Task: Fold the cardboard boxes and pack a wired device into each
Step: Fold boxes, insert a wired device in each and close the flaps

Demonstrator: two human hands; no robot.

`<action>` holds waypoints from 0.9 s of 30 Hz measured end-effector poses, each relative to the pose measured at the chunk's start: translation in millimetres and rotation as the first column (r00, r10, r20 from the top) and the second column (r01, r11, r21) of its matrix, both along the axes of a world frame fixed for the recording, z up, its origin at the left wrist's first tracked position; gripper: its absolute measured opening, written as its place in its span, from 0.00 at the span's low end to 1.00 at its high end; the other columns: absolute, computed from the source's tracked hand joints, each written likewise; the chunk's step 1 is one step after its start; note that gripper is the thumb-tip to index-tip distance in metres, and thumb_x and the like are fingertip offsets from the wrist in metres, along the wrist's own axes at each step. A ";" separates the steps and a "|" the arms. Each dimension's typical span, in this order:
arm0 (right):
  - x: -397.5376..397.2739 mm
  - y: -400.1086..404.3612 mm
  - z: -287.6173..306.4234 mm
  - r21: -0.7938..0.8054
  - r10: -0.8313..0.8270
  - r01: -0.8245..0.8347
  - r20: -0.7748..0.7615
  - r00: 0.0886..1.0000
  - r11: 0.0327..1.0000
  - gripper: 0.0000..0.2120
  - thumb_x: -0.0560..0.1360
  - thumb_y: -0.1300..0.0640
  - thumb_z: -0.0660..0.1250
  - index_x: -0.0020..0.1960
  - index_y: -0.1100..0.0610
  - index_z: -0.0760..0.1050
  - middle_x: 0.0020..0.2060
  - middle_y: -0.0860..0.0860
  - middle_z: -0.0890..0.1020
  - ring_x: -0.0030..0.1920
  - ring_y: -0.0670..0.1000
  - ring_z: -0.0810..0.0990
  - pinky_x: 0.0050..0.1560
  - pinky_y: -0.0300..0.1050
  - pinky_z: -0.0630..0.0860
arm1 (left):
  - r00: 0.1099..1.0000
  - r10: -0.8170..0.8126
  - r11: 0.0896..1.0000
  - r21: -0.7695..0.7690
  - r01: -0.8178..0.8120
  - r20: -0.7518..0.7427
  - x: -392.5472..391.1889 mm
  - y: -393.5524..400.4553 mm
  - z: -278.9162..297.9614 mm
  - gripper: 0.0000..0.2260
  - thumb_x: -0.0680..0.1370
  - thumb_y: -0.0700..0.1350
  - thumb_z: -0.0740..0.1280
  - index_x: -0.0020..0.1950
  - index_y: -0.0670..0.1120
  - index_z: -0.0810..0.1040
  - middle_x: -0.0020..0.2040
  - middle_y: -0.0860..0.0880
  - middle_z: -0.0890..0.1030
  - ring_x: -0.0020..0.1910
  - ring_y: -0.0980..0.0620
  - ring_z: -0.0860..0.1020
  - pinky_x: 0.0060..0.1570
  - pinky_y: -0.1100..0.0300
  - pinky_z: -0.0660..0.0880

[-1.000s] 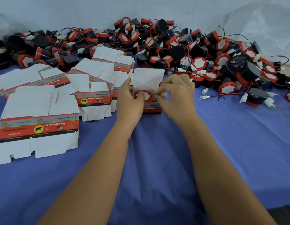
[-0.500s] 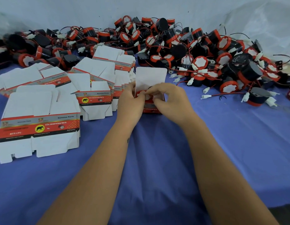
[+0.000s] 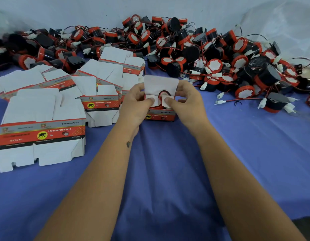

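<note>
A small red, grey and white cardboard box (image 3: 160,116) stands upright on the blue cloth in the middle. A red-rimmed wired device (image 3: 162,93) sits inside it, mostly hidden by the flaps. My left hand (image 3: 135,105) grips the box's left side, its thumb pressing the left side flap down. My right hand (image 3: 187,103) grips the right side, its thumb pressing the right side flap down. The white lid flap (image 3: 160,84) stands up behind them.
Flat unfolded boxes (image 3: 41,126) lie in overlapping stacks on the left. A large heap of black and red wired devices (image 3: 211,54) runs along the back and right. A loose device (image 3: 275,102) with white connectors lies right of my hands. Blue cloth (image 3: 159,171) covers the table.
My right hand has moved from pushing the device into the box to its right side. Both thumbs have folded the two side flaps inward over the device.
</note>
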State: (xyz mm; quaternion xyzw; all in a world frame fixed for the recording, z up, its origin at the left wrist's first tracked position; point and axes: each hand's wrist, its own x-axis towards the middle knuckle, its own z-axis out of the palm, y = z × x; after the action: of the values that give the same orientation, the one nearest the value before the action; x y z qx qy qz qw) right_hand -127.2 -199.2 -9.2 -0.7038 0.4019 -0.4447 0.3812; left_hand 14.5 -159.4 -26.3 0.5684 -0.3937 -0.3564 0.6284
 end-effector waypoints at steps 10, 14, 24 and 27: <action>-11.0 -2.3 -2.5 -0.070 0.037 -0.047 -0.136 0.990 0.996 0.19 0.74 0.73 0.58 0.47 0.52 0.80 0.49 0.43 0.81 0.55 0.47 0.78 0.55 0.37 0.73 | 0.971 -0.019 0.998 -0.048 0.031 0.238 9.6 14.2 3.5 0.13 0.77 0.34 0.69 0.45 0.54 0.82 0.50 0.52 0.84 0.49 0.57 0.82 0.43 0.70 0.77; -19.3 -1.3 -0.5 0.082 0.118 -0.118 0.003 0.993 0.990 0.22 0.70 0.77 0.53 0.45 0.59 0.82 0.55 0.52 0.82 0.55 0.42 0.78 0.53 0.27 0.71 | 0.960 -0.141 0.990 0.045 0.134 0.240 21.2 16.2 7.7 0.14 0.80 0.36 0.62 0.58 0.50 0.83 0.66 0.51 0.78 0.63 0.54 0.76 0.62 0.60 0.75; -28.8 -2.6 -8.0 -0.061 0.195 -0.210 -0.192 0.962 0.976 0.15 0.71 0.58 0.76 0.57 0.53 0.81 0.60 0.47 0.80 0.62 0.41 0.75 0.63 0.35 0.69 | 0.887 -0.157 0.984 -0.004 0.176 0.434 23.4 22.0 -5.4 0.11 0.76 0.41 0.72 0.58 0.50 0.80 0.66 0.56 0.77 0.65 0.57 0.75 0.58 0.71 0.73; -29.8 -3.2 -8.0 -0.139 0.144 -0.182 -0.247 0.958 0.973 0.16 0.70 0.55 0.77 0.58 0.52 0.82 0.60 0.47 0.81 0.63 0.43 0.75 0.66 0.45 0.71 | 0.875 -0.165 0.983 0.000 0.186 0.455 26.4 21.3 -6.5 0.15 0.73 0.43 0.76 0.59 0.51 0.81 0.66 0.57 0.78 0.66 0.59 0.74 0.62 0.66 0.74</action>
State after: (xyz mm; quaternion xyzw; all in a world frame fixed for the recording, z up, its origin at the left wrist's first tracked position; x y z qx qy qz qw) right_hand -157.0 -202.4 -17.2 -0.8107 0.3477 -0.3562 0.3084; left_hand 40.9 -138.1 -32.8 0.5838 -0.5868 -0.2609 0.4969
